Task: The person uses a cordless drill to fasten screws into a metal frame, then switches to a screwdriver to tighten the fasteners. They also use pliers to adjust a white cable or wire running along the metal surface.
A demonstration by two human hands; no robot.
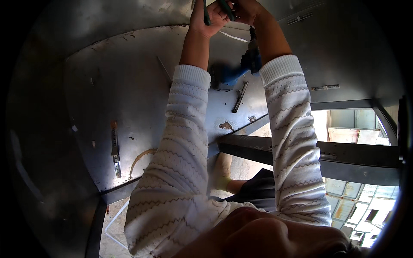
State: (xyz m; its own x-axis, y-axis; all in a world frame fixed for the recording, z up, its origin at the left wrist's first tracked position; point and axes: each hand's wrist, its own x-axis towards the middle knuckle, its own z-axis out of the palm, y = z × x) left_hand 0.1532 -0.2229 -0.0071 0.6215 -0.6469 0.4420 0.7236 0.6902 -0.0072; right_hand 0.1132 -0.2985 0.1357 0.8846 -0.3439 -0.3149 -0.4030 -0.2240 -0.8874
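Both hands are raised together at the top edge, where the picture cuts them off in part. My left hand [209,22] is closed around a hand tool with two dark green handles [226,10], which looks like pliers; its head lies out of view. My right hand [247,11] meets the left fingers beside one handle, its fingers curled inward. What it holds, if anything, is hidden. Below the hands and between my forearms, a blue cordless drill [234,74] rests on the grey metal panel [124,81], its front end toward my right wrist.
A slotted metal strip [240,97] lies near the drill. Another long strip [115,150] is at the left, and a short one [325,87] at the right. A dark metal beam [344,159] crosses the lower right, beside openings. A curved dark wall [38,129] bounds the left.
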